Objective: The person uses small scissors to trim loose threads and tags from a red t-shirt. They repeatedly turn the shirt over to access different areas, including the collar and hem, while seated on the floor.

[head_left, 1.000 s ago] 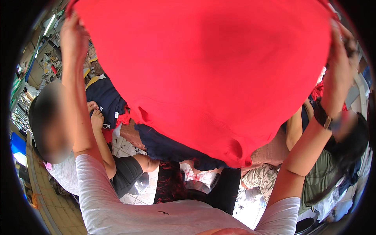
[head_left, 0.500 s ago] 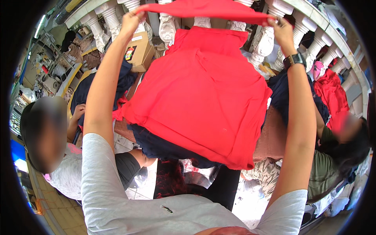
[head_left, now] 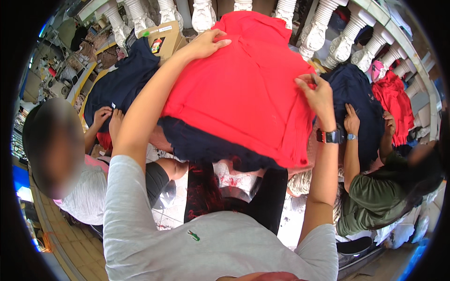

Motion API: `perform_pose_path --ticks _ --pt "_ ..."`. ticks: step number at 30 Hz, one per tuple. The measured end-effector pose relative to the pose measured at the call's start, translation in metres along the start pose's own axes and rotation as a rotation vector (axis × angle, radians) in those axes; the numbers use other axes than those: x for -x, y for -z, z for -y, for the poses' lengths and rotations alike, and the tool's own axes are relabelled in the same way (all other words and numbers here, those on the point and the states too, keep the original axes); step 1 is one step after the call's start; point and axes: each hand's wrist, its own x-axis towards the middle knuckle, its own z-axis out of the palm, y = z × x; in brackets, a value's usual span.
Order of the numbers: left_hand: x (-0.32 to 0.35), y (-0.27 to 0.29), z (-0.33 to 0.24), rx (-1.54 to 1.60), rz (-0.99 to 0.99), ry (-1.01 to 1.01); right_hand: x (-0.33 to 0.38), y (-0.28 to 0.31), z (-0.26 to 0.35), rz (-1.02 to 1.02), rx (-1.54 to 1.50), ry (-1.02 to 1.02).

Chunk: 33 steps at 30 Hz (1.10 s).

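One red garment (head_left: pixel 248 89) lies spread over a pile of dark navy cloth (head_left: pixel 206 143) in front of the person. The left hand (head_left: pixel 205 45) is on its upper left part, fingers parted — an open grip. The right hand (head_left: pixel 319 97) curls at its right edge; whether that grip pinches any fabric, I cannot tell. White balusters (head_left: pixel 203 16) stand beyond — a cardboard box (head_left: pixel 174 43) near them, left. Co-workers' hands (head_left: pixel 352 121) touch other navy garments (head_left: pixel 360 93) on both sides.

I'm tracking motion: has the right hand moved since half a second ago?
Yes: the right hand has moved down the picture, away from the balusters.
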Motion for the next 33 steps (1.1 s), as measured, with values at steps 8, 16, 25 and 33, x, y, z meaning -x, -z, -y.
perform_pose_path --ticks 8,16,25,33 --pt "-0.006 -0.022 0.009 -0.058 -0.467 -0.051 0.015 -0.021 -0.014 -0.109 0.113 0.194" --pt "0.056 0.023 -0.030 0.450 -0.266 0.263 0.017 -0.033 -0.012 -0.237 0.242 -0.053" --pt "0.203 0.004 -0.112 1.305 -0.149 -0.009 0.045 0.025 0.004 -0.440 0.004 0.183" --pt "0.310 -0.077 -0.097 1.088 -0.192 0.159 0.133 0.050 0.000 -0.107 -0.119 0.183"
